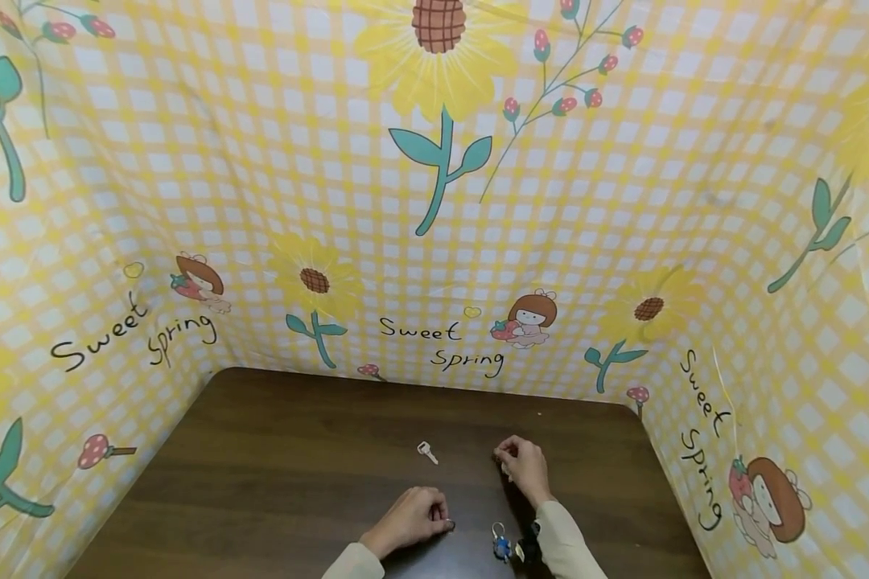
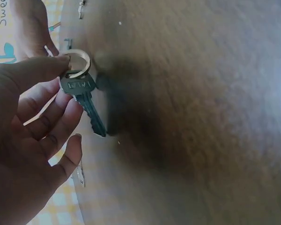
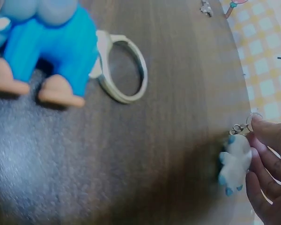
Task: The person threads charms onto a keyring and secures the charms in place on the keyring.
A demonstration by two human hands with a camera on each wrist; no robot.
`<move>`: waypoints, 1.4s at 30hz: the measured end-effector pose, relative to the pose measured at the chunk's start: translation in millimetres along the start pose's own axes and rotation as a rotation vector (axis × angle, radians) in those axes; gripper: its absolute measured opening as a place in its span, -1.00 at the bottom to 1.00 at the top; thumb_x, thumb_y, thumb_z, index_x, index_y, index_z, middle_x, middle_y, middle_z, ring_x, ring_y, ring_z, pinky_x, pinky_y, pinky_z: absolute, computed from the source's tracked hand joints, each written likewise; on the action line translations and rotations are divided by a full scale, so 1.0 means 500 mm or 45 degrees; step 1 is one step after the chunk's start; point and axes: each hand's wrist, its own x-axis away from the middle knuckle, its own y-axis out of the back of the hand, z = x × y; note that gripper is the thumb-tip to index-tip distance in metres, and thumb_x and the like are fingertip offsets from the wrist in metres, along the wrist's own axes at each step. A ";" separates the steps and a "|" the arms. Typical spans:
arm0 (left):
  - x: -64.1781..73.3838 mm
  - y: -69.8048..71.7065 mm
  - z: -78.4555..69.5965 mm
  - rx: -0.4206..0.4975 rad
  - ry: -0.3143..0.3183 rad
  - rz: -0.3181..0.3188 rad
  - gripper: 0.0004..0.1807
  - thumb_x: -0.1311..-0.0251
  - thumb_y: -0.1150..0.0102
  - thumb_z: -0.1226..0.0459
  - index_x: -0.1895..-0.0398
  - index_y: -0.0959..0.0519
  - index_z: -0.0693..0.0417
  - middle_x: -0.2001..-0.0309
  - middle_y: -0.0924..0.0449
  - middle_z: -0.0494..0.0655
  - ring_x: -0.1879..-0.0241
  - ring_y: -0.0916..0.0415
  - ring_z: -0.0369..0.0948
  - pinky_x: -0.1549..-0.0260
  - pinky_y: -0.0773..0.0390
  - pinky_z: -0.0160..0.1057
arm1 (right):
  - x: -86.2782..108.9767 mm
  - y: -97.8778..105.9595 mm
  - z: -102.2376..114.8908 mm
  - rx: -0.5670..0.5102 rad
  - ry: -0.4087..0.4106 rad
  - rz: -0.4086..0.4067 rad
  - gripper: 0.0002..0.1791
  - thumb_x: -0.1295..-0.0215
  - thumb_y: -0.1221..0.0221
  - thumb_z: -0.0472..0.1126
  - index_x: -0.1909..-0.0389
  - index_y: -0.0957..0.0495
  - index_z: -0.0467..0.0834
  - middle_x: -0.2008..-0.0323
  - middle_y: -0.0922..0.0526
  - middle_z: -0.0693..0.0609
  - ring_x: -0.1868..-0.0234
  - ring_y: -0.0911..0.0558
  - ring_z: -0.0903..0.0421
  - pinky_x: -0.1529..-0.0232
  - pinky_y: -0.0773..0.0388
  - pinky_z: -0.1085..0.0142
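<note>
In the left wrist view, my left hand (image 2: 33,117) pinches a metal ring (image 2: 88,61) between thumb and forefinger. From the ring hangs a dark key (image 2: 79,85), its toothed blade slanting down over the table. My right hand (image 1: 525,468) is farther forward and to the right. Its thumb and fingers pinch the small ring of a white figure keychain (image 3: 237,164) with blue parts. Near my right forearm lies a blue figure keychain (image 1: 502,548), its big ring (image 3: 141,70) flat on the wood. A silver key (image 1: 427,453) lies beyond my left hand.
The dark brown wooden table (image 1: 297,426) is bounded at the back and both sides by a yellow checked cloth (image 1: 405,265) with printed flowers and lettering. A black device (image 1: 529,547) sits at my right wrist.
</note>
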 end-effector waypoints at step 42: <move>-0.034 0.143 -0.093 0.418 0.063 -0.234 -0.88 -0.35 -0.43 0.28 0.35 -0.74 0.11 0.38 -0.67 -0.21 0.42 -0.50 -0.42 0.37 -0.58 -0.37 | 0.005 0.134 0.170 -0.116 0.180 -0.068 -0.93 -0.32 -0.46 -0.27 0.31 -0.78 -0.18 0.41 -0.76 0.07 0.38 -0.69 0.18 0.31 -0.58 0.37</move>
